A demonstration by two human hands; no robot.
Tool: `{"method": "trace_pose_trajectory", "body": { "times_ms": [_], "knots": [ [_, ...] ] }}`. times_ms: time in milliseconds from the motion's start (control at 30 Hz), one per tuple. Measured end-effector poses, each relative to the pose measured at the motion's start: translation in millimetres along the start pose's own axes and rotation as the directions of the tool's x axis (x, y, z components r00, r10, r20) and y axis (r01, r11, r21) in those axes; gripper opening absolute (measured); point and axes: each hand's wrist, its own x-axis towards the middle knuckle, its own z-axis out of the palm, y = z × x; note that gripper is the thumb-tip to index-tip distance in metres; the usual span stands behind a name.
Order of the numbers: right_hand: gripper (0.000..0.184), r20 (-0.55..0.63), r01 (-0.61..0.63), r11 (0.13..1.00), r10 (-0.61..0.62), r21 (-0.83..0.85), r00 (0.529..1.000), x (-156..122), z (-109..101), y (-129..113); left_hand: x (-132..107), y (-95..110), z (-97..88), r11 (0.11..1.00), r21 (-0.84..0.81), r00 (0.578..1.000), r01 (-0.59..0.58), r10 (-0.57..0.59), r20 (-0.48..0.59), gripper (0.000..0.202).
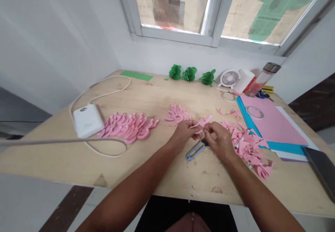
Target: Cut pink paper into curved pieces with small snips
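Observation:
My left hand [184, 132] and my right hand [221, 140] meet over the middle of the wooden table [157, 96]. Both pinch a small pink paper cutout [202, 124] between their fingertips. A grey-blue thread snipper [195, 151] lies on the wood just under my right hand, touching or nearly touching its fingers. A small pile of pink cutouts [176, 113] sits just beyond my left hand. Pink paper scraps [246, 144] are heaped to the right of my right hand.
A row of curved pink cutouts [129, 126] lies left, beside a white power bank [87, 120] with a white cable [104, 94]. Pink sheets on blue paper [272, 124], a tape ring [255, 112], a fan [229, 77], a bottle [261, 79], green paper flowers [190, 73], and a dark tablet [323, 167] stand right and back.

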Motion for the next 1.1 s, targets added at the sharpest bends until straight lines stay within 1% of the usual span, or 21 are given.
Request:
{"method": "trace_pose_trajectory", "body": {
  "times_ms": [433, 600, 733, 967, 1100],
  "knots": [
    [0.007, -0.011, -0.093, 0.995, 0.094, 0.035, 0.996, -0.9, 0.2, 0.4, -0.4, 0.2, 0.3, 1.0, 0.002, 1.0, 0.007, -0.007, 0.006, 0.021],
    [0.007, -0.009, -0.108, 0.993, 0.109, 0.045, 0.994, -0.4, 0.3, 0.0, 0.1, 0.2, -0.1, 1.0, 0.009, 1.0, 0.019, -0.019, 0.009, 0.02],
    [0.008, -0.013, -0.126, 0.989, 0.128, 0.071, 0.992, -0.3, 0.8, 0.4, 0.3, -0.5, -0.6, 1.0, 0.004, 1.0, 0.0, 0.0, 0.02, 0.021],
    [0.006, 0.015, -0.237, 0.96, 0.237, 0.148, 0.971, -2.3, 2.9, 3.9, 1.3, -1.2, 0.0, 1.0, 0.004, 1.0, -0.009, 0.009, 0.006, 0.02],
    [0.007, 0.054, -0.326, 0.914, 0.323, 0.242, 0.945, -2.5, 3.7, 4.4, 1.9, -0.3, 0.3, 1.0, 0.0, 1.0, -0.006, 0.006, -0.011, 0.02]
  ]
}}
